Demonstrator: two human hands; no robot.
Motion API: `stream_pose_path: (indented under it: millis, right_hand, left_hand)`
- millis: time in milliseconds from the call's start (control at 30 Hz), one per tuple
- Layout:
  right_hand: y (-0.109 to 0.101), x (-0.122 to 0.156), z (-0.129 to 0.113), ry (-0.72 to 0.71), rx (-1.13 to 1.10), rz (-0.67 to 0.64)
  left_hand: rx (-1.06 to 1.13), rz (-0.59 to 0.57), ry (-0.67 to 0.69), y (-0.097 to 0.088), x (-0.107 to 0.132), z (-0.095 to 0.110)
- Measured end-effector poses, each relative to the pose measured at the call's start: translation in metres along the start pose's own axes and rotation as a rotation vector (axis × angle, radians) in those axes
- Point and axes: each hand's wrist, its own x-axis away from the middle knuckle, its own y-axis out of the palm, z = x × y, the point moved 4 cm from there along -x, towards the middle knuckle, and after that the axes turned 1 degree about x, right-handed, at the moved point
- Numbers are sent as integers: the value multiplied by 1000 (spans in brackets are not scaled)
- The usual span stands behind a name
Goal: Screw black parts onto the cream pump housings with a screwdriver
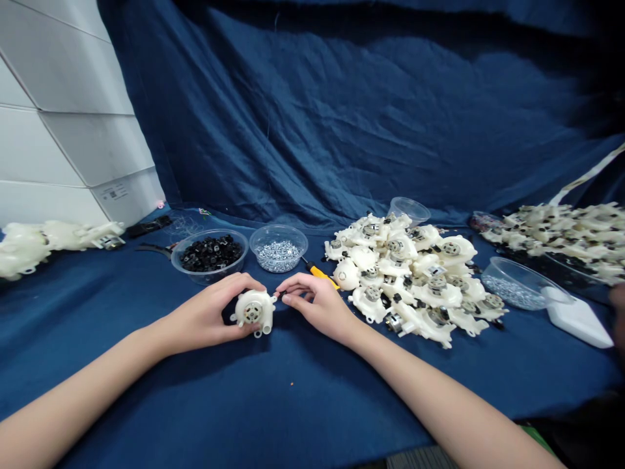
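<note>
The left hand's fingers [240,282] are wrapping snugly around a cream plastic motor housing [254,306], a rounded, lobed shell with a metal-centred hub, and the left hand [205,314] is cradling it just above the worktop [273,397]. The right hand's fingers [297,282] are pinching narrowly at a tiny dark piece [277,294] beside the housing, too small to identify. The right hand [315,307] is hovering close by, with a yellow-handled screwdriver [319,275] lying just beyond it. Further out, smooth clear plastic bowls are holding glossy black parts [211,254] and bright silver screws [278,256], while a heap of matching housings [405,280] is spreading across the navy cloth [146,384]: a rumpled, softly creased fabric that is also rising behind everything as a backdrop.
</note>
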Motion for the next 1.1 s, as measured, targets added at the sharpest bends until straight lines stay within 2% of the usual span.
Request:
stream_pose_path:
  millis: [400,667,1100]
  right_hand:
    - [2,-2,7,80,-98,15]
    - [2,0,2,55,-99,55]
    - [2,1,3,47,-68,45]
  left_hand:
    - [14,5,9,1,-2,0]
    - [0,21,25,2,-1,2]
    - [-65,59,49,2,-1,1]
